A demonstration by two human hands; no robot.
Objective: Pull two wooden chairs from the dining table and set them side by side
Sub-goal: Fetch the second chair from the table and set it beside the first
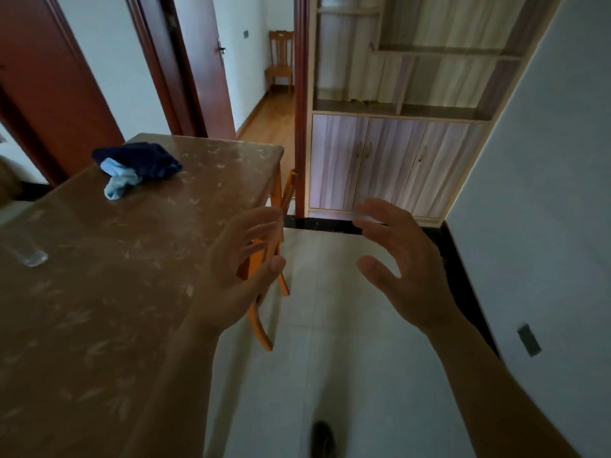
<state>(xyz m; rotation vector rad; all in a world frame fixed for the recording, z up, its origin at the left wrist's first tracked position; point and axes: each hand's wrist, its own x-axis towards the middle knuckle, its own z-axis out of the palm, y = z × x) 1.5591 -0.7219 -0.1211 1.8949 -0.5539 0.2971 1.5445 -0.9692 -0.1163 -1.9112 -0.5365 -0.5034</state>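
Observation:
An orange wooden chair (264, 328) is tucked under the right side of the brown dining table (99, 292); only its back and legs show past the table edge. A second orange chair back (288, 190) peeks out at the table's far right corner. My left hand (238, 269) hovers open in front of the near chair, fingers spread, holding nothing. My right hand (403, 262) is raised open over the tiled floor to the right, palm turned inward. Both forearms reach in from the bottom.
A dark blue cloth with a light blue rag (135, 166) and a clear glass (28, 249) lie on the table. A pale cabinet (390, 160) stands ahead; white wall on the right. Another wooden chair (280, 61) stands beyond the doorway. A shoe (324, 441) shows below.

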